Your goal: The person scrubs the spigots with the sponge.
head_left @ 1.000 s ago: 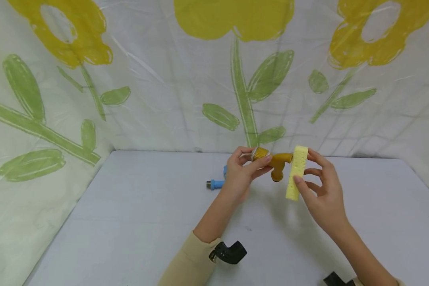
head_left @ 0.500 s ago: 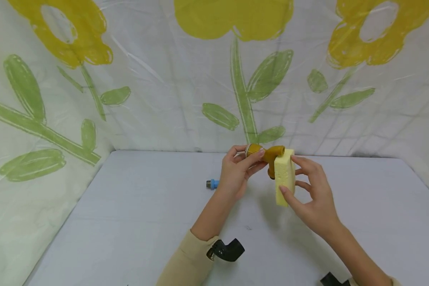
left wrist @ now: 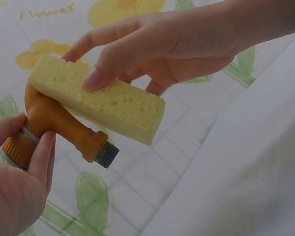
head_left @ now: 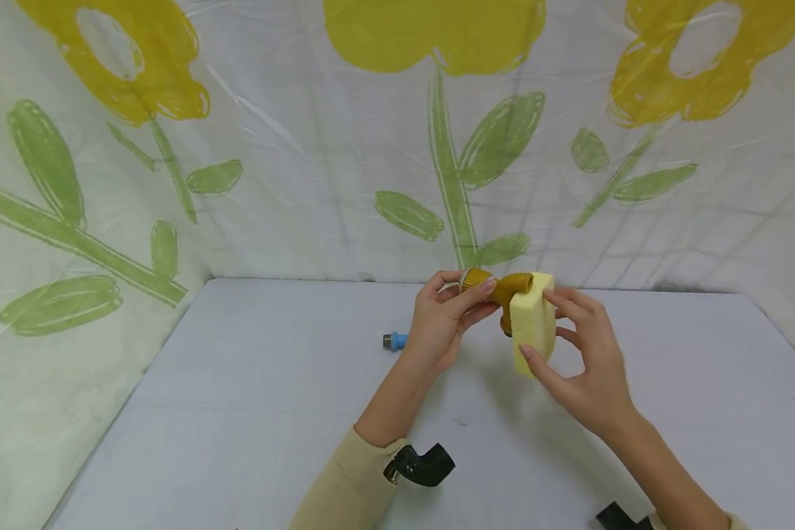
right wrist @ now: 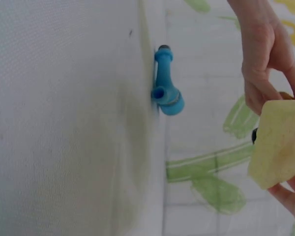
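An orange tap fitting is held above the white table by its ribbed end, pinched in the curled fingers of the left hand. A yellow sponge is gripped by the right hand and pressed against the fitting's bend. A blue fitting lies on the table behind the left hand.
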A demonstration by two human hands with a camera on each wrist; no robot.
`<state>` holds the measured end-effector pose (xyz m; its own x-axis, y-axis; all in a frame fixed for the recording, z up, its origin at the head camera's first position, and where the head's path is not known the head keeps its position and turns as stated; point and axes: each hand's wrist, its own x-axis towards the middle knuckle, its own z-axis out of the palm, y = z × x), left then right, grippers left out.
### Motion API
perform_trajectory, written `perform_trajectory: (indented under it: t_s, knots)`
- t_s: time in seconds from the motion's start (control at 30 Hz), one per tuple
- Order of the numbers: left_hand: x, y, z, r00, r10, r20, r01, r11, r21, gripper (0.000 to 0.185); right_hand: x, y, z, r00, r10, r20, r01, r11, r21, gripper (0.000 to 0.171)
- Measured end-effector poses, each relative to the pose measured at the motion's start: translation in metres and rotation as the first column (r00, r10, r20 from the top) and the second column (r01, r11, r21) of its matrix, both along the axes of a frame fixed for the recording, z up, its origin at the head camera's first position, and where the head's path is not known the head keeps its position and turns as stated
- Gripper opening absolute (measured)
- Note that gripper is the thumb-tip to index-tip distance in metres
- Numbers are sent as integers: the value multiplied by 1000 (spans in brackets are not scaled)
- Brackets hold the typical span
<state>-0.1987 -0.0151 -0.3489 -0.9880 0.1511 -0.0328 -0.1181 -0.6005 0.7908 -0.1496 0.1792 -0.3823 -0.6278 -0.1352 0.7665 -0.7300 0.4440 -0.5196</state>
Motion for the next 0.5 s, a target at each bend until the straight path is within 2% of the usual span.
perform_trajectory:
  t_s: [0.2, 0.33, 0.5]
  knots:
    - [1, -1, 1, 1000, 0, 4, 0, 1000, 11, 22, -1, -4, 1, 993, -37, -113, 41, 999, 34, 72]
    - [1, 0, 2, 1000, -17, -7, 17, 1000, 6, 22, -2, -1, 1, 993, -59, -101, 61, 998, 20, 75]
    - [1, 0, 1, 1000, -12, 10, 12, 1000, 13, 22, 1, -3, 2, 996, -36, -88, 37, 999, 18, 74]
